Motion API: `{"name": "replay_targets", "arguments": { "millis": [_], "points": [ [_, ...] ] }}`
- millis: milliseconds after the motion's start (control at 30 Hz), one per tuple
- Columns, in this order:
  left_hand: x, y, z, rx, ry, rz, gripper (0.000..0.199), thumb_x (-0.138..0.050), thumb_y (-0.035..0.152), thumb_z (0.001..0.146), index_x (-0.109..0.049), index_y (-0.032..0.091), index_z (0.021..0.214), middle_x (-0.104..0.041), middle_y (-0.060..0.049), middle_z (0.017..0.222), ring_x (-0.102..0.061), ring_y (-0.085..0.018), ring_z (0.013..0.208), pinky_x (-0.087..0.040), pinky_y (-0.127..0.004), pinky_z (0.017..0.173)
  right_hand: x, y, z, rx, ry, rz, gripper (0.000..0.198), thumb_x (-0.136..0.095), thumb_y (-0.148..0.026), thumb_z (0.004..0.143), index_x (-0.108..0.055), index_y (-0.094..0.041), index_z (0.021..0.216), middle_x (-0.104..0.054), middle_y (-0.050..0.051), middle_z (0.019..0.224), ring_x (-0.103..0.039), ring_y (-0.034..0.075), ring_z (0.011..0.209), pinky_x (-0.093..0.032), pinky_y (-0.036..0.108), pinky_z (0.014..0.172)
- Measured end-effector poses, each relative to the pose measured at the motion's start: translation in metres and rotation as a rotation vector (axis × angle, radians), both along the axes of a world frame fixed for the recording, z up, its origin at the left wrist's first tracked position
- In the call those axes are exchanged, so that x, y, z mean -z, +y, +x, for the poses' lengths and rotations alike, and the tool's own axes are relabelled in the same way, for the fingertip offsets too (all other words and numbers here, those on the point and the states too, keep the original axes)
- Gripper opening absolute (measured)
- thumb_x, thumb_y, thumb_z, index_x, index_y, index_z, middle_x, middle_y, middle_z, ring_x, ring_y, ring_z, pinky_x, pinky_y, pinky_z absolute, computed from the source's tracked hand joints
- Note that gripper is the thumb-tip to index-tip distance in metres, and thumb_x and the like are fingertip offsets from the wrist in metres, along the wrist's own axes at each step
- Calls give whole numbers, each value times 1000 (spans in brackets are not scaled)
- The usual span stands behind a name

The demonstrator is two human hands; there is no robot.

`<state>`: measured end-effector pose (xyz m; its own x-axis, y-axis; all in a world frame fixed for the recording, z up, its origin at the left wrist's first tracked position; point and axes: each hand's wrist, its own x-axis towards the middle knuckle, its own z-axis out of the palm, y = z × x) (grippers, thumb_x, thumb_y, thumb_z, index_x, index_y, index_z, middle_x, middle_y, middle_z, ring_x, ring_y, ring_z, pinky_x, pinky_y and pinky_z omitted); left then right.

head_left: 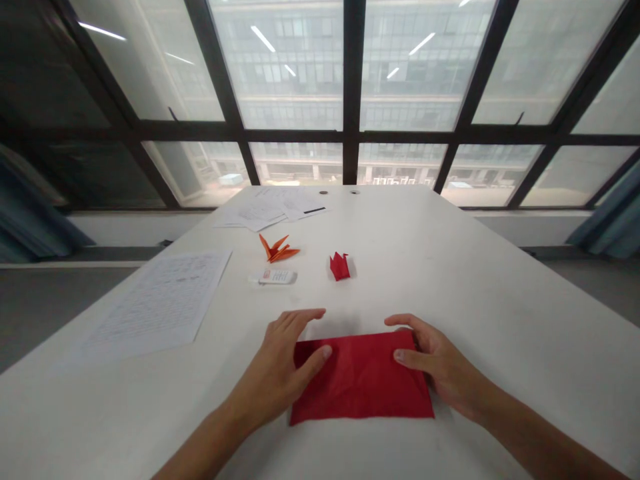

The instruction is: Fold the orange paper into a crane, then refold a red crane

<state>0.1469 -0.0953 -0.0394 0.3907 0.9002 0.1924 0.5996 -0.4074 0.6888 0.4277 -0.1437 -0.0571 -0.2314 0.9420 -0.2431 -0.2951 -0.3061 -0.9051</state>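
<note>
A long white smooth-topped table (pixel 480 280) ran beneath and well beyond the left hand (pixel 280 363) and right hand (pixel 443 367). Far ahead of both rose large dark-framed glass windows (pixel 295 73), pale daylight filling them, bright white streaks (pixel 263 39) showing on the upper panes. Blue-grey cloth curtains (pixel 30 213) hung far out to either side of the hands, and dull grey floor (pixel 40 300) showed past the table, left of the left hand.

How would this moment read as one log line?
left hand: at left end of red sheet; right hand: at its right end; beyond, on table: red bird, orange bird
</note>
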Motion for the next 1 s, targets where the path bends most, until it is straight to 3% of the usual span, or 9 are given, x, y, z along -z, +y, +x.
{"name": "replay_targets", "arguments": {
  "millis": [133, 233, 367, 467, 600, 667, 833, 933, 1000],
  "points": [
    [-12, -11, 6, 192, 38, -290, 24, -61, 39, 95, -72, 24, 110, -75, -3, 99, -66, -21, 88, -50, -32, 81, -3, -9, -4, -36, 11, 3, 57, -84, -34, 81, -54, -24, 129, -72, 0, 92, -67, 15, 77, -52, 27, 71],
    [-11, -11, 9, 220, -2, -466, 24, -62, 39, 94, -73, 19, 87, -70, 0, 76, -59, -15, 67, -41, -25, 59, -5, -13, -8, -59, 25, -63, 52, -84, -38, 81, -59, -24, 124, -71, 0, 88, -65, 14, 73, -50, 25, 67],
    [-4, -7, 9, 184, -129, -515, 27, -63, 41, 93, -71, 16, 87, -70, -2, 78, -58, -15, 69, -40, -24, 60, -11, -16, -15, -151, 79, -102, 46, -73, -57, 86, -68, -20, 112, -74, 9, 102, -70, 25, 93, -54, 37, 83],
    [-1, -6, 10, 182, -176, -549, 29, -61, 44, 94, -68, 16, 89, -71, -2, 82, -59, -15, 71, -41, -24, 61, -15, -17, -18, -248, 93, -19, 71, -36, -79, 95, -72, -20, 114, -72, 15, 115, -66, 32, 114, -51, 47, 95],
    [2, -10, 15, 192, -246, -614, 34, -63, 50, 93, -67, 16, 89, -69, -3, 82, -58, -15, 70, -41, -24, 61, -16, -26, -17, -250, -152, 313, 64, -31, -72, 101, -72, -29, 124, -57, 10, 147, -53, 30, 133, -39, 50, 113],
    [2, -13, 18, 219, -285, -643, 35, -64, 51, 93, -67, 16, 90, -69, -3, 82, -57, -15, 70, -42, -24, 62, -15, -32, -17, -242, -309, 348, 50, -43, -65, 101, -68, -35, 133, -50, 6, 156, -45, 29, 141, -31, 50, 119],
    [6, -19, 25, 206, -334, -631, 30, -63, 47, 94, -67, 18, 98, -72, -4, 89, -63, -17, 77, -44, -24, 64, -4, -34, -19, -186, -116, 227, 66, -74, -77, 73, -74, -32, 121, -69, 11, 130, -58, 36, 127, -46, 48, 108],
    [10, -20, 28, 67, -504, -644, 29, -66, 48, 93, -60, 19, 96, -72, -3, 86, -64, -17, 72, -44, -24, 61, 0, -28, -27, -152, -34, 202, 89, -30, -94, 82, -68, -27, 128, -70, 15, 126, -63, 35, 122, -53, 52, 96],
    [11, -20, 30, 9, -633, -701, 32, -67, 50, 91, -56, 21, 94, -72, -2, 85, -65, -17, 69, -46, -25, 61, -1, -27, -34, -118, 5, 218, 98, -42, -98, 73, -61, -25, 134, -66, 17, 132, -63, 36, 119, -55, 50, 92]
  ]
}}
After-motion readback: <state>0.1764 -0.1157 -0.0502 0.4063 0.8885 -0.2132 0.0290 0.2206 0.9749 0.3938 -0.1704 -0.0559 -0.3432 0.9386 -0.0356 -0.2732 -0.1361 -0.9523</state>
